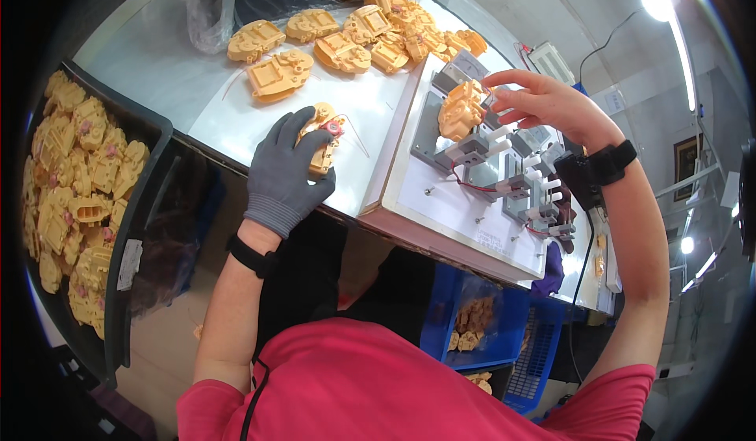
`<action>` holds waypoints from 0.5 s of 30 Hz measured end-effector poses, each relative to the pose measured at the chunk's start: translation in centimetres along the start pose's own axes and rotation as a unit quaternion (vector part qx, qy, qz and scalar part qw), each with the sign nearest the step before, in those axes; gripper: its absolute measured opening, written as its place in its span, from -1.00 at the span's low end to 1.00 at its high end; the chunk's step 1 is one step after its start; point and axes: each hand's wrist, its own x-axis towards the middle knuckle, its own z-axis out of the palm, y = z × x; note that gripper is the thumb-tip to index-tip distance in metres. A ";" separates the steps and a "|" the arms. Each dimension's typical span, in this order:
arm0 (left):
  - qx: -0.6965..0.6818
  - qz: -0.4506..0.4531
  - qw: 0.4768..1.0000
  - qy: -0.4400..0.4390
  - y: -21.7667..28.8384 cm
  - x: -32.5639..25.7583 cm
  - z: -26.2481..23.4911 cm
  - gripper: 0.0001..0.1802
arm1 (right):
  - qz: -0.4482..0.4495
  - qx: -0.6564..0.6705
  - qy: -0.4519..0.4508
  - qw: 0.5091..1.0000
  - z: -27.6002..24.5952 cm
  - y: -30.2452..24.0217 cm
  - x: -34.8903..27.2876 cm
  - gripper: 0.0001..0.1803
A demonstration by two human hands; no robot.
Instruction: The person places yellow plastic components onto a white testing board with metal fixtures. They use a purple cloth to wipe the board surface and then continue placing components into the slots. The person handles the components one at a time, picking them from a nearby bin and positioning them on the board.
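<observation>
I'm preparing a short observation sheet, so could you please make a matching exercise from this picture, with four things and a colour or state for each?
Things:
1. Left hand
2. Right hand
3. Crate at the far left
4. Shirt

Colours and states:
A. Pinkish red
B. Bare, by a yellow casing on the fixture
C. Black, filled with yellow parts
D. Gray-gloved, holding a casing with a red piece

Pairs: 1-D, 2-B, 3-C, 4-A.

Top: red-pink tee (378,386), short slvs (606,400), btm ctr; blk cord (254,402). Trousers (303,279): blk. L hand (290,161): dk-grey knit glove (266,201), ribbed cuff (268,214); blk wristband (253,258). R-wrist strap (620,163), right of ctr: blk, w/ boxy blk module (577,177), thin cable (581,283).
</observation>
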 end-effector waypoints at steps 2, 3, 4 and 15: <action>0.001 0.002 1.000 0.002 0.1 0.0 0.1 -0.56 | -0.006 0.000 0.037 0.999 -0.2 -0.7 -1.6 -0.55; 0.001 0.006 1.000 0.003 0.2 0.1 0.1 -0.56 | -0.008 0.001 0.058 0.998 -0.1 -0.9 -2.7 -0.56; -0.004 0.007 1.000 0.005 0.3 0.2 0.2 -0.56 | -0.028 0.013 0.080 0.996 0.0 -0.7 -3.7 -0.58; -0.130 -0.061 0.990 -0.012 0.2 0.6 -0.3 -0.53 | -0.077 0.357 0.284 0.887 14.5 7.0 -17.6 -0.78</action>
